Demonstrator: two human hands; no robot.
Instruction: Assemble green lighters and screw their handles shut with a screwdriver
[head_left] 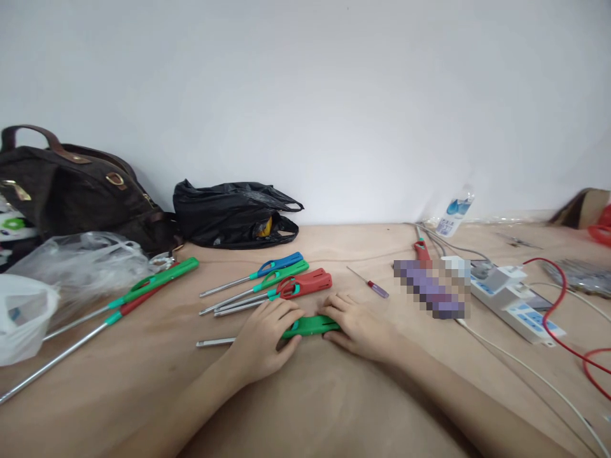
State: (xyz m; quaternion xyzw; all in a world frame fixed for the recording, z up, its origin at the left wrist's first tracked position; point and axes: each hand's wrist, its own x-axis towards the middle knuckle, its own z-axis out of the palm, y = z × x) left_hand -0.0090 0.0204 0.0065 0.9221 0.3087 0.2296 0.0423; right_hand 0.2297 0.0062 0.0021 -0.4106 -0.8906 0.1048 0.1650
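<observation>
A green long-necked gas lighter (312, 326) lies sideways in front of me, its metal tube pointing left. My left hand (267, 334) is closed around the trigger end of its handle and hides part of the tube. At the handle's right end, my right hand (357, 327) grips it between fingers and thumb. Just beyond are a red lighter (308, 284), another green lighter (286, 273) and a blue lighter (281, 263), tubes also to the left. A small screwdriver (377, 289) with a clear purplish handle lies past my right hand.
Left are a green lighter (162, 280) over a red one, plastic bags (28, 312) and a dark handbag (86, 191). A black bag (233, 213) rests by the wall. Right are a power strip (520, 312), a red cable (563, 286), a bottle (456, 213) and a blurred purple item (424, 286).
</observation>
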